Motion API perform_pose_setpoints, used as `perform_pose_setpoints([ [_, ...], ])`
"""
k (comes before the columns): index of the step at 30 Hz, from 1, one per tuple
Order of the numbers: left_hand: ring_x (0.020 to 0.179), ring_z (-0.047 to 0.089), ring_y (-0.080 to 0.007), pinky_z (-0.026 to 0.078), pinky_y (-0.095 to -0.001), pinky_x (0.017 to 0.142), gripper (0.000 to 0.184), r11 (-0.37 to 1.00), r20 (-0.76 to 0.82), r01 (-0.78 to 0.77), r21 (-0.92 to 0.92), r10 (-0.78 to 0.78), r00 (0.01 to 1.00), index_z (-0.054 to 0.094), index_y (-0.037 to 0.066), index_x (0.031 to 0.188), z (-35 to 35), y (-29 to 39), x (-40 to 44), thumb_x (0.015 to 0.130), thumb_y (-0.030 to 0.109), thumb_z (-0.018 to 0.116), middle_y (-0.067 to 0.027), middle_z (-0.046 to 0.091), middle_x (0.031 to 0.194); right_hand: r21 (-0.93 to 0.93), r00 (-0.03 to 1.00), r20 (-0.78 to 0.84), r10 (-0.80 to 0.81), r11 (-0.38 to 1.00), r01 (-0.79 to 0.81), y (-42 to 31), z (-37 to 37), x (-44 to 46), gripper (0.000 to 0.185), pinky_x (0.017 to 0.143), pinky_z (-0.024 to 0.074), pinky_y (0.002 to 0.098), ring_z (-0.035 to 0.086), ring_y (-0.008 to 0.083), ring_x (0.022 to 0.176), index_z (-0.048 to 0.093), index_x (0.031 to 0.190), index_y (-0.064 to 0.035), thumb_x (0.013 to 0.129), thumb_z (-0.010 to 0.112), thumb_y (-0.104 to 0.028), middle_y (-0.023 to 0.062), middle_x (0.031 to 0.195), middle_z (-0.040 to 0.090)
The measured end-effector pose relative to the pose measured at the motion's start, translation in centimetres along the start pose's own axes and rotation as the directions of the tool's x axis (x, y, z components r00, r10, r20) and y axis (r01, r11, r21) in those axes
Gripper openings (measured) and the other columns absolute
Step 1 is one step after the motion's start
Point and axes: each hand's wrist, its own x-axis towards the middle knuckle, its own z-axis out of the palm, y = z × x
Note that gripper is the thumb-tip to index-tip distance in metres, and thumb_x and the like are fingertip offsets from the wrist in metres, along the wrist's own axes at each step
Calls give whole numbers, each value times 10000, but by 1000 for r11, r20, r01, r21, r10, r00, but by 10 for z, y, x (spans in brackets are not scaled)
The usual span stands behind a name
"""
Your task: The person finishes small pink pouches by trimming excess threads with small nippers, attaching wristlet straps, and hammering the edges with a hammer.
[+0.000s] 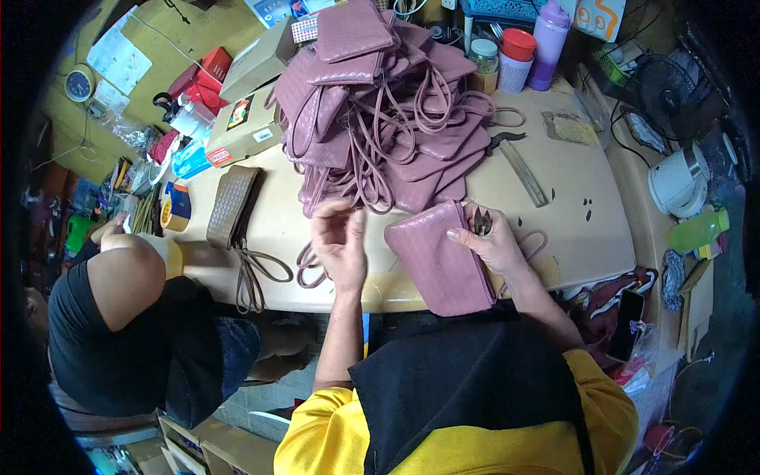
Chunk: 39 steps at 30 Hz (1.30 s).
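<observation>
My right hand grips a pink woven-texture pouch by its right edge, thumb on top. Dark pointed metal jaws, perhaps of a small cutter, stick up between its fingers. Raised left of the pouch, my left hand has its fingers curled and partly spread, with nothing visible in it. A large pile of pink pouches with looped straps lies just beyond both hands. A loose pink strap loop lies left of my left hand. Farther left is a brown woven pouch with brown straps.
Right of the pile lie a flat metal strip and black-handled pliers. A purple bottle, a red cup and a jar stand behind. Cardboard boxes are at back left. Another person sits at left.
</observation>
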Motion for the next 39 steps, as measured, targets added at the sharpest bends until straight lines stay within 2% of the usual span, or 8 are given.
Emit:
perform_pose_setpoints([
  [11,773,491,-98,397,-206,672,94,889,211,-297,348,235,949,551,1,935,16,-17,-28,855,9,600,-67,525,943,-98,996,-85,-19,995,10,-1,-2,-2,306,538,268,227,305,41,610,458,685,-82,814,717,-181,-70,654,343],
  [17,755,553,-145,444,-258,685,64,811,321,231,538,-451,833,574,-2,895,12,-55,-47,840,26,592,-69,555,780,-11,918,-383,100,994,-112,63,-30,20,224,587,360,231,413,53,655,588,786,-53,857,669,-250,-53,706,495],
  [19,748,575,-264,453,-317,674,99,713,524,-300,634,-110,845,587,-8,856,16,-55,-46,762,-3,618,-126,564,788,112,939,-319,127,989,-96,52,-32,20,258,634,402,237,466,64,689,622,854,-25,849,679,-277,-32,766,558],
  [21,764,559,-348,455,-362,680,160,723,543,-289,627,-140,828,589,-10,863,17,-57,-49,706,-29,619,-159,567,805,60,943,-298,151,988,-139,61,-38,22,268,656,415,240,485,66,703,621,868,-24,842,689,-282,-29,785,567],
  [26,842,571,-174,452,-284,721,105,954,253,194,229,-251,934,599,5,912,14,-69,-52,809,2,616,-88,579,916,98,931,-323,169,985,-145,62,-37,21,287,656,413,243,478,70,715,625,886,-11,828,703,-282,-28,796,560],
  [31,867,576,-233,446,-345,790,236,839,906,485,-248,23,423,660,23,990,2,43,-16,815,180,674,-162,578,1029,109,932,-306,194,980,-169,59,-37,22,271,637,405,245,467,63,705,631,872,-14,831,699,-273,-32,775,553],
  [35,998,563,-273,434,-352,841,237,616,751,502,-607,651,110,672,57,1082,32,103,7,907,184,575,-164,565,1124,119,938,-287,195,979,-167,57,-36,23,244,619,396,244,456,60,679,634,854,-29,841,687,-267,-42,759,541],
  [39,911,604,-290,463,-367,811,217,628,849,616,-476,510,136,674,-6,1012,27,88,0,895,158,593,-148,625,1028,133,929,-312,201,977,-167,55,-38,19,226,550,350,210,428,30,633,616,825,-73,867,654,-292,-74,736,516],
])
